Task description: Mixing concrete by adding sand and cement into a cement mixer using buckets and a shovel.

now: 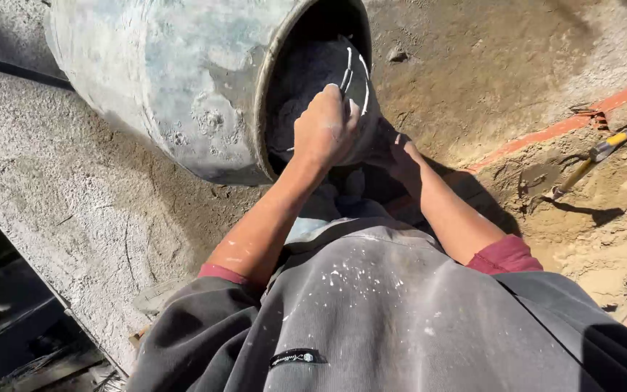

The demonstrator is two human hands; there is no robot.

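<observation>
A large grey mixer drum (183,80), caked with dried cement, lies tilted with its dark mouth facing me. A dark bucket (353,76) with white stripes is tipped into that mouth. My left hand (324,129) is closed on the bucket's near rim. My right hand (400,156) sits in shadow under the bucket's lower side, pressed against it. Both forearms are bare, with dark red sleeves pushed up, and my grey paint-spattered top (371,312) fills the bottom of the view. What the bucket holds is hidden.
A rough concrete ledge (52,189) runs along the left, with a dark drop (9,319) beyond it. Loose sandy soil (604,225) lies at the right. A yellow-handled tool (593,156) rests there beside an orange strip (567,125).
</observation>
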